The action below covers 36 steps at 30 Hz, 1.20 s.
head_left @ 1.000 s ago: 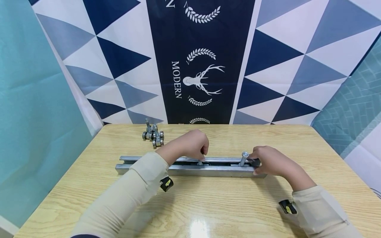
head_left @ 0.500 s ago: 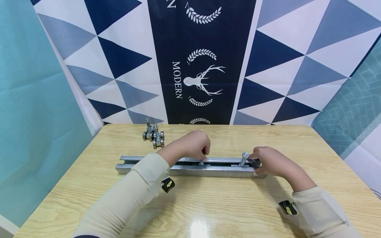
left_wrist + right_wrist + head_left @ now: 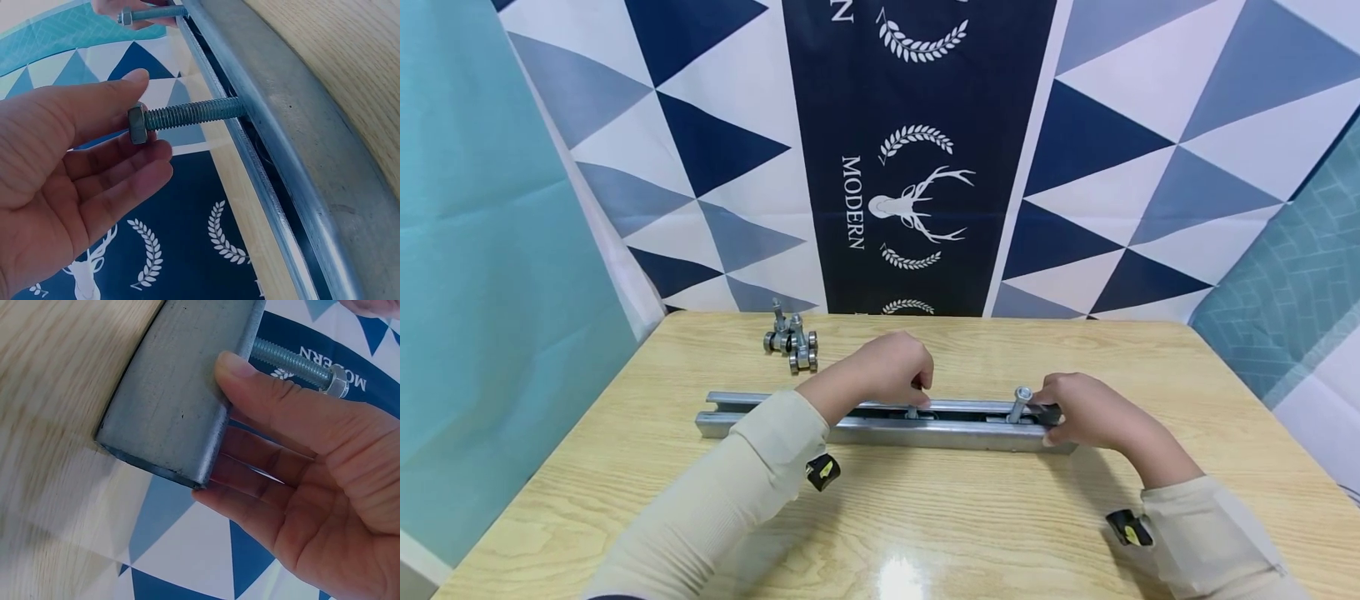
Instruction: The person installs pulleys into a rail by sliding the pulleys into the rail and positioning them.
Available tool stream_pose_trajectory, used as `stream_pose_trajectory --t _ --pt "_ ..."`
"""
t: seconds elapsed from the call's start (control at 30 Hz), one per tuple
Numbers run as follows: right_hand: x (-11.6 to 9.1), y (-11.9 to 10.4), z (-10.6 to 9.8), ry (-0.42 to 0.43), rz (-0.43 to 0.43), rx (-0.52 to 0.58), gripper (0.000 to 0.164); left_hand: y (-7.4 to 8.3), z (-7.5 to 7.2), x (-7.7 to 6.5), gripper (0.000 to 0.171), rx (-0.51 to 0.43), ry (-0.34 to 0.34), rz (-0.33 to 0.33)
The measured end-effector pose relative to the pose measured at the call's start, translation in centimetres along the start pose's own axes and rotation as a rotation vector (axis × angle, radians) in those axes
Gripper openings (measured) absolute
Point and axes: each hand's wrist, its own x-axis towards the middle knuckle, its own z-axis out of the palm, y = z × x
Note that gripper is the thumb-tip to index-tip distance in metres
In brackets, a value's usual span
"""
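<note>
A metal C-channel rail (image 3: 880, 432) lies across the table, its slot facing up. Two bolts stand up from the slot: the middle bolt (image 3: 187, 114) and the right bolt (image 3: 1019, 404), with the bodies below them mostly hidden in the channel. My left hand (image 3: 901, 371) is at the middle bolt, fingers loosely curled round its hex head, as the left wrist view shows. The thumb lies just above the head. My right hand (image 3: 1093, 414) grips the rail's right end, thumb on the near wall (image 3: 181, 394) and fingers on the far side.
Two roller trolleys (image 3: 802, 354) with small wheels and upright bolts stand close together behind the rail, at the back left of the wooden table (image 3: 985, 517). Patterned cloth (image 3: 722, 167) hangs behind the table's back edge.
The left hand and the middle bolt have shifted very slightly right along the rail. The right hand keeps its hold at the rail's end. The head view has swung slightly.
</note>
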Motion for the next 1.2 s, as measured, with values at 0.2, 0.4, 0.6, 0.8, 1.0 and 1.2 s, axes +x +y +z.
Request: stream_pose_trajectory --t 0.2,0.4,0.6,0.8,1.0,1.2 --pt "0.0 0.1 0.1 0.007 -0.008 0.004 0.046 -0.3 -0.1 -0.4 0.02 0.0 0.031 0.017" --pt "0.1 0.3 0.0 0.002 -0.008 0.003 0.046 -1.0 -0.4 -1.0 0.016 -0.077 0.084 0.019" --pt "0.1 0.4 0.0 0.003 -0.022 0.008 0.046 -1.9 -0.4 -2.0 0.016 -0.089 0.139 0.008" --pt "0.1 0.3 0.0 -0.003 -0.012 0.01 0.046 -3.5 -0.3 -2.8 0.016 -0.076 0.193 -0.047" --pt "0.2 0.3 0.1 -0.013 -0.003 0.015 0.046 -5.8 0.0 -3.9 0.015 -0.059 0.214 -0.117" --pt "0.3 0.4 0.1 -0.01 -0.005 0.014 0.045 -7.8 0.4 -4.6 0.017 0.006 0.241 -0.177"
